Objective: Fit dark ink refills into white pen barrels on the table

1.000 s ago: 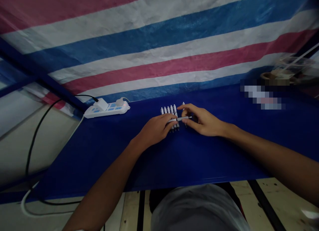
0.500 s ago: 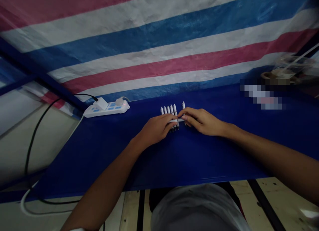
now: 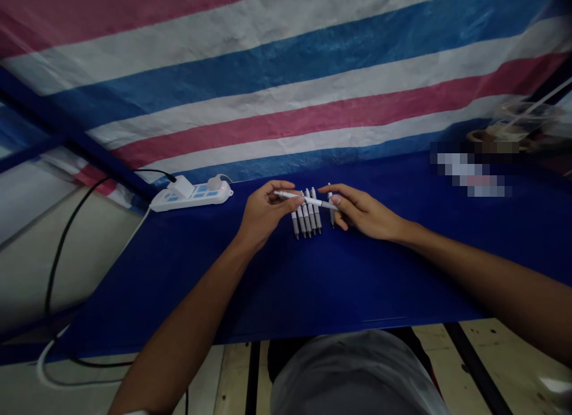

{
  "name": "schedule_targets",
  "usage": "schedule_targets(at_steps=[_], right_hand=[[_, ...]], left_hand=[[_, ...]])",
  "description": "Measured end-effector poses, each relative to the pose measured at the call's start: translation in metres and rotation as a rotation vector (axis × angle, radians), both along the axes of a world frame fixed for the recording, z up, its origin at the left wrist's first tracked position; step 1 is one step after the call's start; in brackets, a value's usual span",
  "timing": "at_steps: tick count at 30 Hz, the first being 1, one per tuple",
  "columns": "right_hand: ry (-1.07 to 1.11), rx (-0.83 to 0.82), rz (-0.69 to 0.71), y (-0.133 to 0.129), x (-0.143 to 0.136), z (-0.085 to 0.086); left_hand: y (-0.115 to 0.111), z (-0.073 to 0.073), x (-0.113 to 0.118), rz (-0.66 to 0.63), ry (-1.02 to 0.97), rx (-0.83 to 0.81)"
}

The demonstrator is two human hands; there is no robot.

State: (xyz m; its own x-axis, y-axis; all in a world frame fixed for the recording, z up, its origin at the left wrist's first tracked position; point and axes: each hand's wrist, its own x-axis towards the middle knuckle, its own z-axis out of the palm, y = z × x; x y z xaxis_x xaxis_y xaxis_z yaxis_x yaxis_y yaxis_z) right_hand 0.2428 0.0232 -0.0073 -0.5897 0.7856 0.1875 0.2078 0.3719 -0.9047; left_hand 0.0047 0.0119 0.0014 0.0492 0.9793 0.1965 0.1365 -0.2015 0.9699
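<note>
Looks down over a grey garment [image 3: 357, 373] onto a dark blue bench [image 3: 286, 290]. Holds a white-and-grey click pen [image 3: 315, 201] slightly tilted over the bench: at the clicker end, between thumb and loosely curled fingers of the left hand [image 3: 263, 215]; at the grey grip, under the thumb of the right hand [image 3: 363, 213], index finger stretched past, probably to steady both ends. Has a row of five similar pens [image 3: 307, 220] just below, side by side, tips toward the near edge, presumably aligned for tidiness; slightly rightward, has a single pen [image 3: 332, 218], partly hidden. Farther left, includes a white power strip [image 3: 192, 202], likely set back to leave hand room. Ends at a striped tarpaulin [image 3: 268, 63].
</note>
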Motion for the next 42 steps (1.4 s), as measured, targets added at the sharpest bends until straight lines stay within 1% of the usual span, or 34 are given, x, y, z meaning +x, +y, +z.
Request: schedule_targets(at_steps=[2,4,5,8,13,16,20,22,24,26,28,30,32,33,37,42], right_hand=[[-0.046,0.016,-0.006,-0.003,-0.001,0.003],[-0.053,0.031,-0.039,-0.004,-0.001,0.005],[-0.044,0.035,-0.057,-0.003,0.000,0.006],[-0.025,0.048,-0.086,-0.001,0.001,0.007],[-0.073,0.131,-0.070,0.000,0.003,0.007],[-0.117,0.257,-0.030,-0.002,0.003,0.005],[-0.235,0.488,0.122,-0.010,-0.002,0.001],[-0.278,0.627,0.170,-0.014,-0.005,0.000],[-0.285,0.734,0.174,-0.015,-0.006,0.000],[-0.299,0.796,0.132,-0.013,-0.004,0.001],[-0.357,0.844,0.067,-0.009,0.000,0.002],[-0.459,0.892,0.013,-0.003,0.004,0.003],[-0.553,0.943,0.001,0.002,0.008,0.002],[-0.589,0.968,0.008,0.004,0.008,0.001],[-0.674,1.050,0.049,0.006,0.007,-0.003],[-0.711,1.044,0.098,0.005,0.005,-0.004]], left_hand=[[0.003,-0.005,0.004,0.067,-0.274,-0.033],[0.004,-0.009,0.007,0.109,-0.406,-0.014],[0.005,-0.010,0.008,0.116,-0.433,0.001],[0.004,-0.011,0.008,0.099,-0.415,0.033],[0.003,-0.012,0.005,0.039,-0.297,0.023],[0.003,-0.012,0.005,0.050,-0.297,0.039],[0.002,-0.014,0.008,0.029,-0.284,-0.015],[0.002,-0.017,0.010,0.019,-0.266,-0.039],[0.003,-0.020,0.011,0.011,-0.221,-0.032],[0.005,-0.022,0.008,0.015,-0.118,0.019],[0.007,-0.023,0.003,0.043,0.056,0.110],[0.009,-0.023,-0.002,0.076,0.278,0.200],[0.010,-0.022,-0.005,0.088,0.454,0.264],[0.009,-0.021,-0.005,0.089,0.508,0.284],[0.007,-0.018,-0.003,0.084,0.576,0.304],[0.003,-0.016,0.000,0.097,0.569,0.249]])
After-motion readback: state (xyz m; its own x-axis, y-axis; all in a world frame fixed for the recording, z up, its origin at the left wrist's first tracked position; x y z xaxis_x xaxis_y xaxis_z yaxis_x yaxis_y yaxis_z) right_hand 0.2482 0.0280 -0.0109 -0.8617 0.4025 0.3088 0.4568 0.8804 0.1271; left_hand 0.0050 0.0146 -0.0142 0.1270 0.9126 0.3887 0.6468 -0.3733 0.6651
